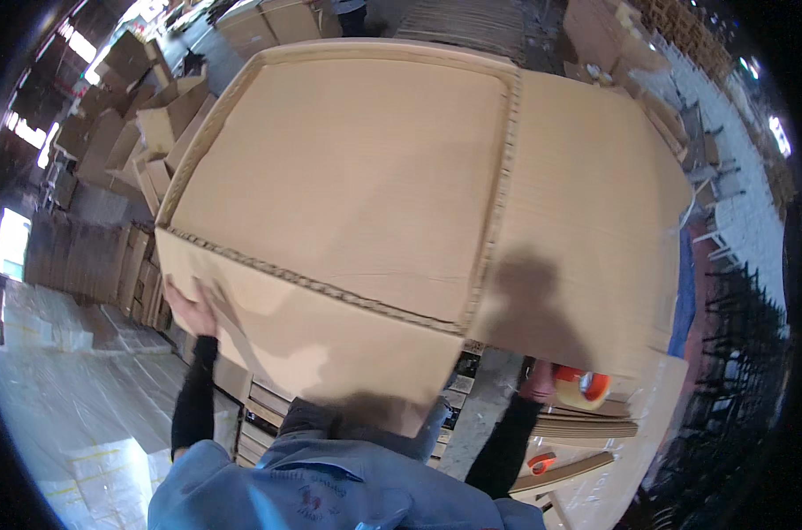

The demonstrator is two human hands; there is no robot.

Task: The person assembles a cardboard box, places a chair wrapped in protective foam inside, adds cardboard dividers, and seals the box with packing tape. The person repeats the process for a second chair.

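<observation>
Across the middle of the head view, a cardboard carton panel (pixel 330 177) is lying with its front flap (pixel 330 340) sloping nearer and its right flap (pixel 586 212) extending sideways. The left hand (pixel 192 305) is supporting the front flap's outer edge with fingers spread, while the right hand (pixel 540 382) is resting beside a tape roll (pixel 582 389) (grip cannot be determined). Uneven support could skew the front flap, creasing its fold.

Tan sweeps right across the big cardboard box (pixel 339 177), its edges (pixel 330 289) showing darker brown waves! Light blue on the shirt (pixel 401 495), solid black on the sleeves (pixel 195 397), and there's bright orange-red inside the pale yellowish tape roll (pixel 574 398)! Deep blue on the strip (pixel 685 305), milky white over the wrapped stacks (pixel 92 424).
</observation>
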